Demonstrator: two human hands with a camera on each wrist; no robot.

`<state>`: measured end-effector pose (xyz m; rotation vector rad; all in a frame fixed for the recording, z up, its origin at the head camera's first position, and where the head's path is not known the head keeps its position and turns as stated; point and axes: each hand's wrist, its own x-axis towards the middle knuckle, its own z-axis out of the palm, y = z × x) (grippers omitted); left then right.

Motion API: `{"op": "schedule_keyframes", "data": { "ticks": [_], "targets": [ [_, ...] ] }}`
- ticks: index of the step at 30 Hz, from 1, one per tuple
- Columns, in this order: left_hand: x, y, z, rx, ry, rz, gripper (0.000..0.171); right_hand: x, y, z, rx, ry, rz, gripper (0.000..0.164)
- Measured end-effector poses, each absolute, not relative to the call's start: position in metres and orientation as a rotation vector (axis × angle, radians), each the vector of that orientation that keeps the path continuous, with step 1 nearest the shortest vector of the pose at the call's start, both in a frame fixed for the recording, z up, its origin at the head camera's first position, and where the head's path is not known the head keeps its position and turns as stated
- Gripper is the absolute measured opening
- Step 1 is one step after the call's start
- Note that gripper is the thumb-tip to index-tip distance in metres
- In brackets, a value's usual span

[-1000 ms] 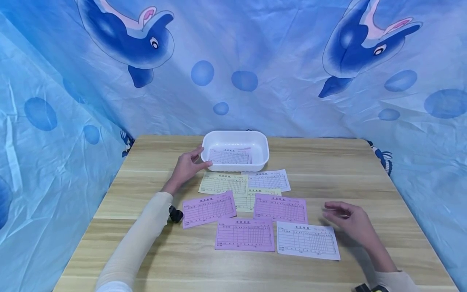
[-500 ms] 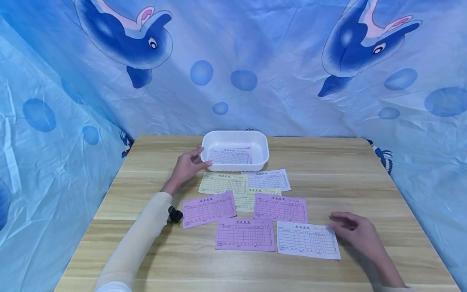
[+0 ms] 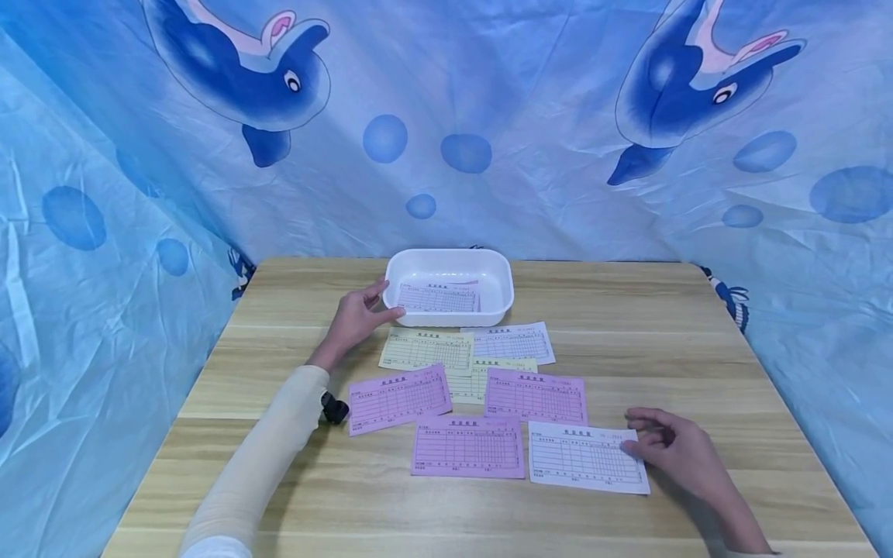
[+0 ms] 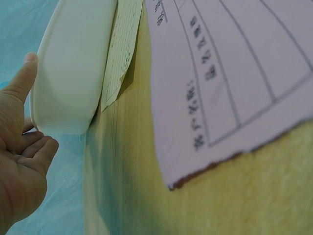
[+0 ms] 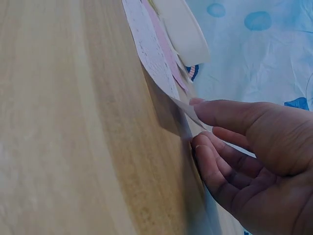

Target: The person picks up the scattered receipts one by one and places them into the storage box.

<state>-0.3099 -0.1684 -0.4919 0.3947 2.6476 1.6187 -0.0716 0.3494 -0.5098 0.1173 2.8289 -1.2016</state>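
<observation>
Your left hand [image 3: 356, 319] grips the box [image 3: 448, 320], likely for steadiness; right of it, your right hand [image 3: 680, 456] seemingly pinches white paper [image 3: 580, 459].

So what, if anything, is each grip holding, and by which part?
The right grip pinches the near white slip at its right edge; the left grip holds the tray by its left end.
</observation>
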Motion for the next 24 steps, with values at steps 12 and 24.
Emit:
{"op": "schedule_keyframes", "data": {
  "ticks": [12,24],
  "targets": [
    [-0.3095,-0.1678,-0.4934,0.394,2.661,1.613,0.086,-0.071,0.3489,-0.5119,0.146,2.76,-1.197,0.049],
    [-0.309,-0.1687,-0.4942,0.413,2.658,1.609,0.087,-0.0748,0.3539,-0.5091,0.082,2.705,-1.277,0.028]
  ]
}}
